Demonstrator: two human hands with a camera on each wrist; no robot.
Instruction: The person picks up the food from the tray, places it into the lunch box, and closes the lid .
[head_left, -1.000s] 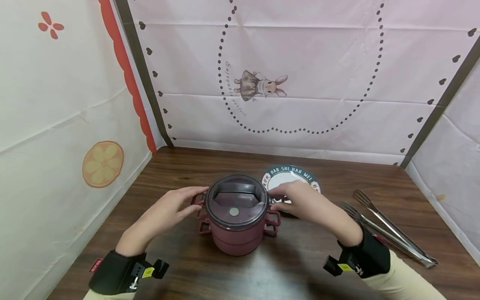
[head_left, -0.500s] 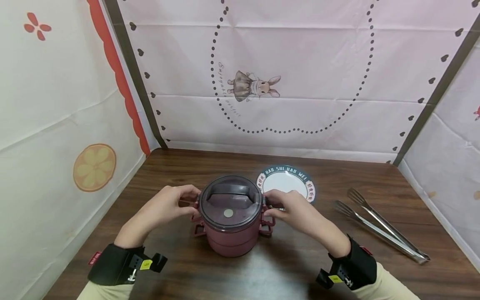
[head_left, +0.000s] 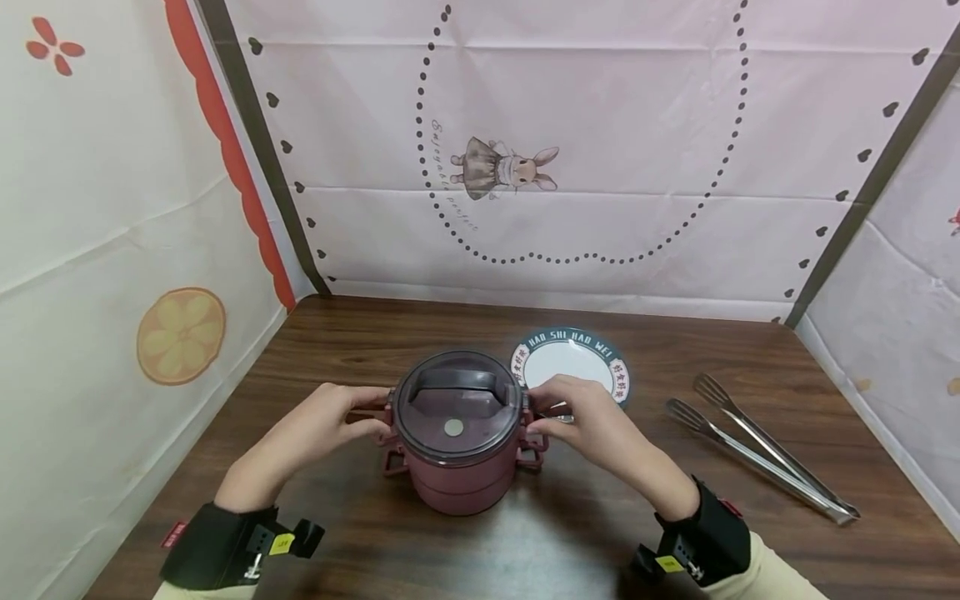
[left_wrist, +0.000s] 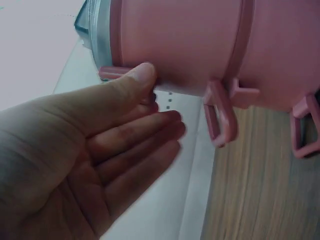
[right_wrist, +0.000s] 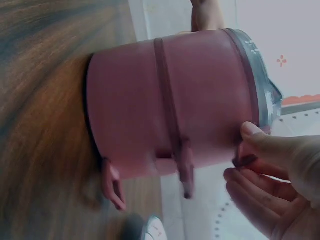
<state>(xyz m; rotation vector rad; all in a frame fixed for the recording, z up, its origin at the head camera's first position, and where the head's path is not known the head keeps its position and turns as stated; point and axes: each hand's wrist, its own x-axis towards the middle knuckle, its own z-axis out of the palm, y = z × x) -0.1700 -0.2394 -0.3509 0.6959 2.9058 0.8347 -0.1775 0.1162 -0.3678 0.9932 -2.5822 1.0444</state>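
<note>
A dark red, two-tier stacked lunch box (head_left: 461, 479) stands upright on the brown wooden table. Its clear smoky lid (head_left: 480, 425) has a raised bar handle across the top. Square loop handles stick out at both sides; one left-side loop (left_wrist: 222, 115) hangs below my fingers. My left hand (head_left: 318, 425) pinches the topmost loop on the left, thumb against the wall and the other fingers spread behind. Opposite it, my right hand (head_left: 585, 417) holds the topmost right loop between thumb and forefinger, just under the lid's rim. Palms cover most of those upper loops from above.
Behind the right hand lies a white plate (head_left: 619, 373) with a green lettered rim, partly hidden. Metal tongs (head_left: 838, 514) rest on the right of the table, slotted ends pointing away. Printed cloth walls (head_left: 600, 150) enclose the back and both sides.
My right hand has come in closer to the lunch box and closed on its handle. The left hand has shifted slightly down. The head view has turned a little right.
</note>
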